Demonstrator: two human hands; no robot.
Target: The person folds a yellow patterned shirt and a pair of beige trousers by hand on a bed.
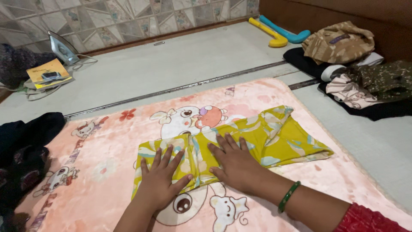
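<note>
**A:** ok so where are we at? Our left hand (161,178) is flat, fingers spread, palm down on the left end of the yellow floral garment (240,144). Our right hand (234,161) is flat too, fingers fanned out, pressing the middle of it, just beside the left one. Not pinching or gripping anything, just pushing down.

**B:** yep, and there's a green bangle (288,196) on our right wrist, red sleeve (369,220) behind it. The garment's folded into a long strip lying across the pink cartoon blanket (103,154), right end a bit rumpled.

**A:** further out we've got dark clothes (25,146) heaped at the blanket's left edge, and a pile of clothes (352,73) off to the right on the floor, well apart from us.

**B:** plus an iron (63,48) standing up by the tiled wall (128,17) far left, near a yellow booklet (48,73), and yellow and blue plastic sticks (279,32) up top.
</note>
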